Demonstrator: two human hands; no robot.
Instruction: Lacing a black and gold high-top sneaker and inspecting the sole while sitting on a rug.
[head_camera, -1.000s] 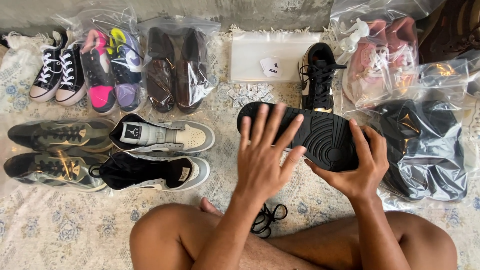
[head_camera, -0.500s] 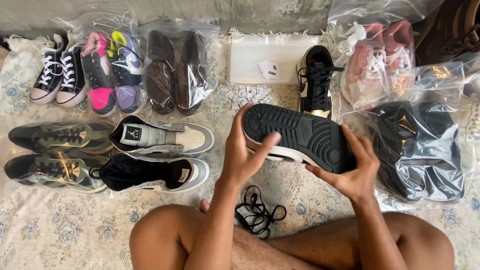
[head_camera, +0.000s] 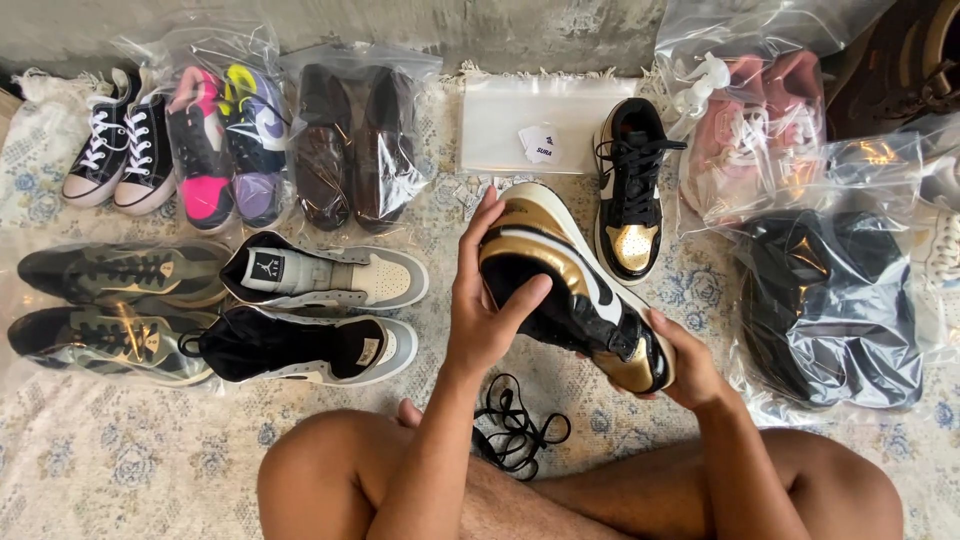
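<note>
Gripping a black and gold high-top sneaker (head_camera: 575, 290) between them, both hands hold it tilted above the patterned rug (head_camera: 120, 460), over the person's crossed legs. The left hand (head_camera: 485, 300) is closed around the heel end, thumb pressed into the dark collar opening, fingers wrapped behind; the right hand (head_camera: 685, 365) cups the toe end from below. The sneaker shows shiny gold panels, a black side mark, a white midsole, and no lace in its eyelets. A loose black lace (head_camera: 520, 425) lies on the rug just below it. Its laced twin (head_camera: 632, 190) stands on the rug just beyond, toe toward the person. Behind that, a flat clear plastic bag (head_camera: 520, 125) lies against the wall, with a small white card (head_camera: 540, 143) on it. To the left in the back row sit black and white canvas shoes (head_camera: 120, 150), then a clear bag of pink, yellow and purple sneakers (head_camera: 220, 145), then a clear bag of dark brown shoes (head_camera: 350, 145). Nearer, two grey and black high-tops (head_camera: 320, 310) lie unbagged beside a bagged dark pair (head_camera: 110, 305). On the right, a clear bag holds pink sneakers (head_camera: 760, 130), and another holds black ones (head_camera: 830, 310).
</note>
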